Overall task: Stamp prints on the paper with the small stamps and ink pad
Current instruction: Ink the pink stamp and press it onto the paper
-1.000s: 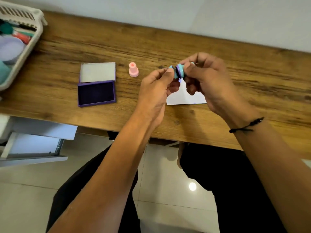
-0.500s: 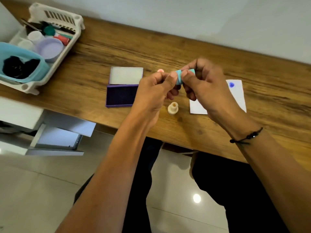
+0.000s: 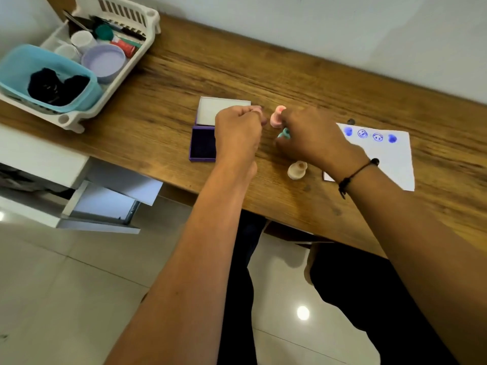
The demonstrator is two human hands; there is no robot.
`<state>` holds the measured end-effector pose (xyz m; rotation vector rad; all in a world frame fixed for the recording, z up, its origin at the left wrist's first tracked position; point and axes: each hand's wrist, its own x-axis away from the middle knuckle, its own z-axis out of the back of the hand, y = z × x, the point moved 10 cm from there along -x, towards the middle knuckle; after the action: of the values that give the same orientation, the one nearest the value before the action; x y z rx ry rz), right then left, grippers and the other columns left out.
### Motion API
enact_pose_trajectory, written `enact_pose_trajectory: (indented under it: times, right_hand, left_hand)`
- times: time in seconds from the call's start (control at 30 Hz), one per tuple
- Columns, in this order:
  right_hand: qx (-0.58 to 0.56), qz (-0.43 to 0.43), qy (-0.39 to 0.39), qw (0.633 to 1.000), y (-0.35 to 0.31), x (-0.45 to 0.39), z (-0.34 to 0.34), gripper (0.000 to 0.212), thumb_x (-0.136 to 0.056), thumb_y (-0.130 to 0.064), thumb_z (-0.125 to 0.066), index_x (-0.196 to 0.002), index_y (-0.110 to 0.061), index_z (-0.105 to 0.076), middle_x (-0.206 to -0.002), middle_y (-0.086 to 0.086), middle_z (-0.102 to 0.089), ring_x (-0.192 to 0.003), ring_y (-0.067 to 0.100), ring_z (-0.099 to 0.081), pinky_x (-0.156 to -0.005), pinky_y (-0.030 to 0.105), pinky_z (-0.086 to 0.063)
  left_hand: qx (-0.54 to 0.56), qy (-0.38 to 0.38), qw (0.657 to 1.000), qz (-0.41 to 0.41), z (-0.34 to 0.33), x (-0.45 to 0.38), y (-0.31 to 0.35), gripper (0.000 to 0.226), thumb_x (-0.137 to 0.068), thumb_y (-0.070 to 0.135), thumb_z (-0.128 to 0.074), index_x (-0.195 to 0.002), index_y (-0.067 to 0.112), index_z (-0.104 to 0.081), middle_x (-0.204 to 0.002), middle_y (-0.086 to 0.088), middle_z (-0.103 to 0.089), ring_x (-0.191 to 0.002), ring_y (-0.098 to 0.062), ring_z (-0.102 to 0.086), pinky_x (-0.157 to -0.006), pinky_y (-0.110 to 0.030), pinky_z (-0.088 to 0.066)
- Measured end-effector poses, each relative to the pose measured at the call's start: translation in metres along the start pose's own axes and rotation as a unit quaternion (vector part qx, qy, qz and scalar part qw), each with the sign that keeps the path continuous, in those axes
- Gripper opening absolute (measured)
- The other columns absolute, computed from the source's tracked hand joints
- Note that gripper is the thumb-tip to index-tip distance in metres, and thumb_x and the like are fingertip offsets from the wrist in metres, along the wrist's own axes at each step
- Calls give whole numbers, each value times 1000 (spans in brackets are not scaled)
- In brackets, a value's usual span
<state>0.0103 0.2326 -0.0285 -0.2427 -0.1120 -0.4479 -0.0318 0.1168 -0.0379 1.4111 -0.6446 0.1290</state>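
Observation:
My right hand (image 3: pixel 313 139) grips a small teal stamp (image 3: pixel 285 133), which peeks out below its fingers just above the table. A pink stamp (image 3: pixel 276 119) stands upright between my two hands, right by my right fingertips. My left hand (image 3: pixel 238 131) is curled into a pinch over the open purple ink pad (image 3: pixel 202 146), hiding part of it; nothing shows between its fingers. A beige stamp (image 3: pixel 297 169) lies on the wood below my right hand. The white paper (image 3: pixel 387 164) at the right carries several blue prints along its top edge.
The ink pad's lid (image 3: pixel 224 109) lies open behind the pad. A white basket (image 3: pixel 79 119) at the table's far left holds a blue tub, a lilac lid and small pots. The wooden table edge (image 3: pixel 303 214) runs diagonally in front of me.
My hands have drawn apart and dropped towards the table. The teal stamp stays in my right hand, and my left hand has let go of it. The camera view has shifted left.

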Motion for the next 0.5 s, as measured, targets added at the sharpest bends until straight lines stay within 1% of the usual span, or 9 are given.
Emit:
enact_pose_trajectory:
  times: [0.07,0.1,0.13,0.17,0.2,0.27,0.33,0.4,0.5]
  right_hand:
    - [-11,-46,42,998,11,0,14,30,-82,-41,-59,-94,-14,-56,-91,8,-60,-81,25,-54,-54,28,-36]
    - [-21,-81,89,992,18,0,27,34,-80,-46,-58,-90,-14,-56,-86,8,-59,-77,24,-53,-51,26,-31]
    - [-33,-110,135,984,23,0,39,37,-79,-49,-58,-90,-14,-56,-85,10,-59,-77,26,-53,-51,27,-29]
    - [-37,-128,157,979,24,-2,44,39,-79,-49,-58,-92,-13,-57,-88,12,-62,-81,29,-55,-54,30,-31]
    - [-27,-133,151,979,22,-6,42,40,-79,-49,-58,-95,-12,-58,-94,14,-64,-88,31,-57,-59,33,-35]
    - [21,-120,87,989,11,-17,25,39,-81,-46,-57,-99,-11,-59,-103,14,-64,-101,34,-55,-76,41,-42]
    - [52,-105,60,991,2,-22,15,25,-86,-31,-55,-98,-9,-61,-106,16,-64,-106,34,-53,-90,46,-39]
    - [26,-101,85,991,1,-22,20,18,-85,-19,-52,-95,-8,-62,-103,17,-65,-102,34,-54,-89,44,-40]
    - [-117,-98,125,980,0,-13,39,18,-80,-23,-59,-90,-8,-64,-94,12,-66,-88,27,-59,-70,35,-44]
  left_hand:
    - [-2,-4,1000,2,0,-2,-1,23,-85,5,-52,-67,15,-62,-97,-11,-69,-91,-18,-59,-83,-30,-49]
    - [0,-6,1000,2,1,-3,-1,23,-85,6,-52,-67,15,-62,-88,-9,-67,-85,-16,-57,-79,-29,-49]
    - [4,-7,1000,2,3,-3,-1,23,-85,7,-52,-66,15,-61,-80,-8,-64,-78,-16,-55,-73,-28,-47]
    - [11,-7,1000,5,4,-4,-1,23,-86,7,-52,-66,15,-61,-75,-7,-61,-74,-16,-52,-68,-26,-45]
    - [20,-6,1000,9,4,-4,-2,22,-85,7,-52,-66,14,-60,-74,-8,-58,-71,-16,-49,-63,-25,-43]
    - [38,-4,999,20,5,-4,-4,22,-84,5,-53,-65,13,-60,-72,-8,-55,-68,-15,-48,-60,-23,-43]
    - [48,-2,999,25,5,-6,-5,21,-84,4,-53,-66,13,-60,-69,-6,-55,-65,-14,-48,-60,-22,-43]
    - [56,2,998,29,6,-8,-6,20,-84,3,-52,-68,12,-61,-66,-5,-54,-62,-12,-47,-58,-21,-42]
    - [73,-3,997,40,5,-12,-9,16,-85,3,-51,-75,12,-59,-67,-4,-53,-65,-12,-47,-61,-22,-43]
